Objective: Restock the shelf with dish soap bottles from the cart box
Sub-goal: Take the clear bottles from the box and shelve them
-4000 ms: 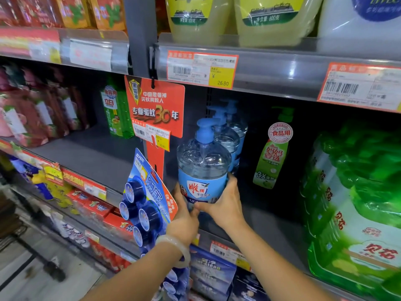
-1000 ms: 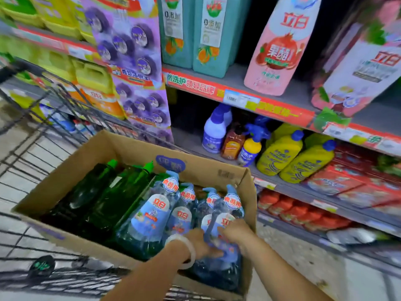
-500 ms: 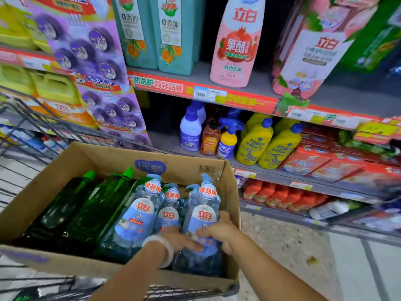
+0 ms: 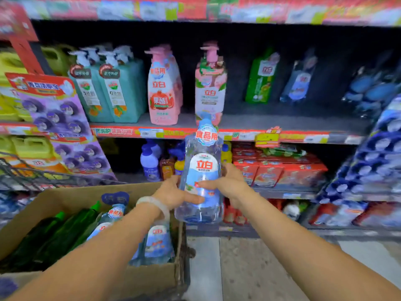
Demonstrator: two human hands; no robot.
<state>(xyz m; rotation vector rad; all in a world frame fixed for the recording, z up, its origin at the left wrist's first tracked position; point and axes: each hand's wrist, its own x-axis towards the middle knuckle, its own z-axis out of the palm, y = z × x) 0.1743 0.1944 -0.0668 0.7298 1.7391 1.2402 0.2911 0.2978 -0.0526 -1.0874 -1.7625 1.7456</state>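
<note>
- The clear blue dish soap bottle (image 4: 201, 172) is held upright in the air, between the cardboard box (image 4: 152, 276) and the shelves, and it touches nothing but the two hands. I judge it is kept upright so that it can go onto a shelf board standing on its base, with the label to the front.
- The left hand (image 4: 173, 193) grips the lower left side of the bottle; its thumb lies across the front of the label and the other fingers go behind, where I cannot see them. A pale bangle (image 4: 155, 204) sits on this wrist.
- The right hand (image 4: 230, 183) grips the right side at nearly the same height, thumb on the front, fingers curled round the back. Two hands at opposite sides suggest that the bottle is heavy or slippery.
- Both forearms reach forward and slightly upward from the lower edge of the view, and they come together at the bottle.
- The box stands in the wire cart (image 4: 19, 174) at the lower left. Near its right wall more blue bottles (image 4: 158, 242) of the same kind remain, and dark green bottles (image 4: 54, 233) lie toward its left side, so much restocking is left, I think.
- On the middle shelf (image 4: 282, 124), a bare stretch of board lies near the front edge, to the right of the pink pump bottle (image 4: 209, 83). Further back a blue bottle (image 4: 299, 81) with a similar label stands; this may be the right place, but the view is blurred there.
</note>
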